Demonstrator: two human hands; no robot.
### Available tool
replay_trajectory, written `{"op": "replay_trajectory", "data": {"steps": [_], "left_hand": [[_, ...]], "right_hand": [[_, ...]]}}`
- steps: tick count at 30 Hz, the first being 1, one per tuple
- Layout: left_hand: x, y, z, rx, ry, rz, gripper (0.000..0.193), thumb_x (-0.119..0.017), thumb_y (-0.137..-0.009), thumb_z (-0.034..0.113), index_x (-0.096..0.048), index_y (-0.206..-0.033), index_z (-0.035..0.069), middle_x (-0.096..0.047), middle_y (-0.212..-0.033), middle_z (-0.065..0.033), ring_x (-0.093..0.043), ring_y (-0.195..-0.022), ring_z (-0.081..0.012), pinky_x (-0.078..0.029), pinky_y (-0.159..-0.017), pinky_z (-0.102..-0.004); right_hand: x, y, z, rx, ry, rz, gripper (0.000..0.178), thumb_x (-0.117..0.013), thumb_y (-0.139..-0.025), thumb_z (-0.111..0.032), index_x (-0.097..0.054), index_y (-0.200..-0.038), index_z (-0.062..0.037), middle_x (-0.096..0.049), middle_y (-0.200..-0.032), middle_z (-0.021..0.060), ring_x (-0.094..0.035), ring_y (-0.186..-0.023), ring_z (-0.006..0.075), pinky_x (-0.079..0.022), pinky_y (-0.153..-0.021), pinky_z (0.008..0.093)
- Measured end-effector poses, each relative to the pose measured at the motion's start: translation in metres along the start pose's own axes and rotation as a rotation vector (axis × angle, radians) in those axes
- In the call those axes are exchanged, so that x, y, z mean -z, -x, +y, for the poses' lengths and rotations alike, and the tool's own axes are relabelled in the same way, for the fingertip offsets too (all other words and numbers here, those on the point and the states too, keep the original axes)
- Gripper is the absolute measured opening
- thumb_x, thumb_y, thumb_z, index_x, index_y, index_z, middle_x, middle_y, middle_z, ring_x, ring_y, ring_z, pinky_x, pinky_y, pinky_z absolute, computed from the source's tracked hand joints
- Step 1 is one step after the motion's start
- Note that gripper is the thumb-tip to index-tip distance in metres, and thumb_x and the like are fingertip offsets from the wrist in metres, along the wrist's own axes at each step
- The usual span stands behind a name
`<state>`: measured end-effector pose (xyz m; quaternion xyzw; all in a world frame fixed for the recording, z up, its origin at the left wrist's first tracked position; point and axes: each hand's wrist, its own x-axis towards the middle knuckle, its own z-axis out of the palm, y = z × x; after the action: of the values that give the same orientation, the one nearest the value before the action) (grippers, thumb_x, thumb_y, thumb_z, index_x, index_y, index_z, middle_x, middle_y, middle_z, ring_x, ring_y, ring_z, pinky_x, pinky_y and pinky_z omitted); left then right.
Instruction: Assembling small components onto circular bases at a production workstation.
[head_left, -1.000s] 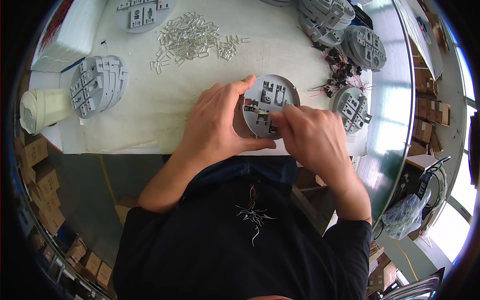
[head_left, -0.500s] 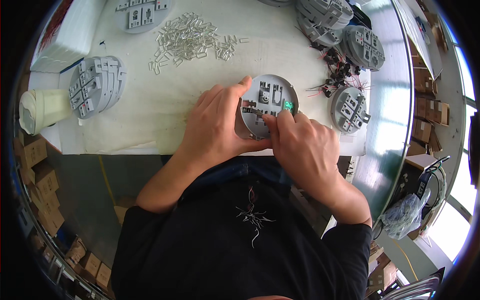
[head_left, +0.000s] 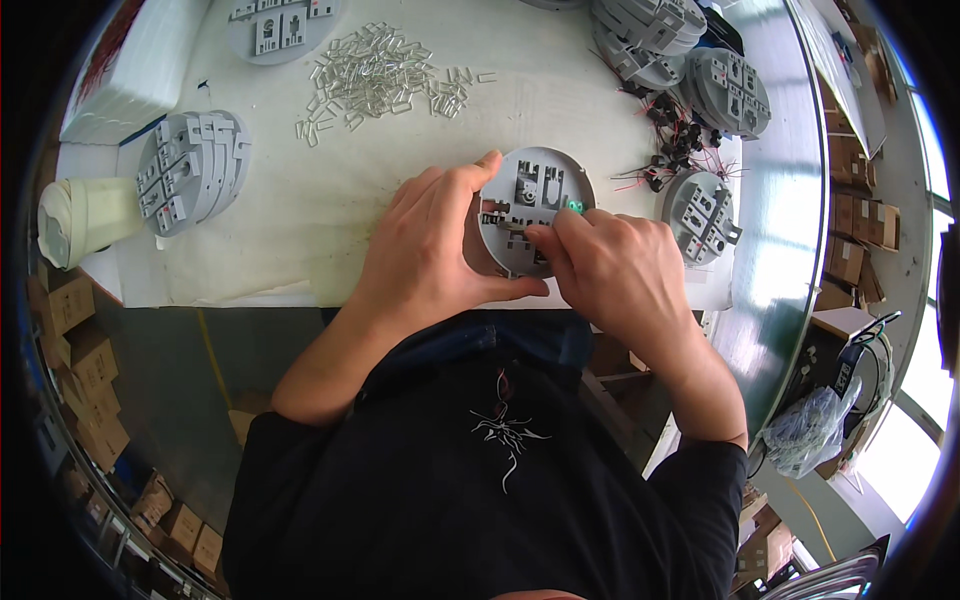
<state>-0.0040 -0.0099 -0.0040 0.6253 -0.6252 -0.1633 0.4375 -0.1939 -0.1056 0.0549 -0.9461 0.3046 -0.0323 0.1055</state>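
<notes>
Near the table's front edge, my left hand (head_left: 425,240) grips a round grey plastic base (head_left: 545,170) by its left rim, thumb along the near side and fingers around the far left. Moulded slots and raised blocks cover the base's inside. A small green part (head_left: 575,206) shows at its right, and a dark piece (head_left: 494,207) sits at its left edge. My right hand (head_left: 625,260) is closed over the base's right near side, thumb and forefinger pinched. A thin, metallic-looking piece (head_left: 512,228) reaches left from the fingertips over the base; its kind is unclear.
Clear U-shaped pieces (head_left: 375,80) lie heaped at the back. Stacked grey bases (head_left: 190,175) stand at left by a cream cup (head_left: 90,220). More bases (head_left: 730,95) are at back right, beside black parts with red wires (head_left: 680,145). A single base (head_left: 702,220) lies at right.
My right hand has shifted slightly right, and the thin piece at its fingertips now lies flatter and lower on the base. The left hand keeps its hold.
</notes>
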Motion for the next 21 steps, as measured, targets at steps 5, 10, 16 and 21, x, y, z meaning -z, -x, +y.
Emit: {"op": "replay_trajectory", "data": {"steps": [5,10,16,21], "left_hand": [[0.001,0.000,0.002,0.014,-0.005,-0.006,0.104,-0.103,-0.056,0.046,-0.057,-0.138,0.002,-0.068,-0.100,-0.0094,-0.067,-0.095,-0.0303,-0.054,-0.088,-0.0434],[0.002,-0.001,0.002,0.022,0.001,-0.027,0.103,-0.102,-0.056,0.047,-0.058,-0.137,0.002,-0.068,-0.100,-0.0090,-0.067,-0.094,-0.0294,-0.053,-0.088,-0.0435],[0.002,-0.004,0.003,-0.004,-0.004,-0.025,0.101,-0.102,-0.057,0.049,-0.059,-0.136,0.002,-0.068,-0.101,-0.0087,-0.067,-0.093,-0.0284,-0.053,-0.088,-0.0435],[0.000,-0.001,0.001,-0.013,-0.028,0.002,0.100,-0.099,-0.060,0.054,-0.059,-0.136,0.002,-0.068,-0.101,-0.0089,-0.067,-0.094,-0.0288,-0.053,-0.088,-0.0437]], "right_hand": [[0.005,-0.004,-0.002,-0.030,-0.023,-0.027,0.040,-0.069,-0.102,-0.033,-0.057,-0.073,-0.0081,-0.061,-0.062,0.0097,-0.063,-0.055,0.0350,-0.046,-0.050,0.0475],[0.007,-0.008,-0.001,-0.021,-0.038,-0.062,0.041,-0.068,-0.103,-0.034,-0.059,-0.072,-0.0081,-0.061,-0.061,0.0101,-0.063,-0.054,0.0357,-0.047,-0.050,0.0484],[0.015,-0.013,-0.018,-0.015,0.062,-0.100,0.044,-0.066,-0.105,-0.036,-0.060,-0.071,-0.0077,-0.059,-0.057,0.0106,-0.064,-0.052,0.0348,-0.049,-0.048,0.0463],[0.028,-0.018,-0.015,0.038,0.136,-0.189,0.046,-0.065,-0.105,-0.037,-0.060,-0.070,-0.0081,-0.059,-0.057,0.0107,-0.065,-0.051,0.0333,-0.049,-0.046,0.0441]]}}
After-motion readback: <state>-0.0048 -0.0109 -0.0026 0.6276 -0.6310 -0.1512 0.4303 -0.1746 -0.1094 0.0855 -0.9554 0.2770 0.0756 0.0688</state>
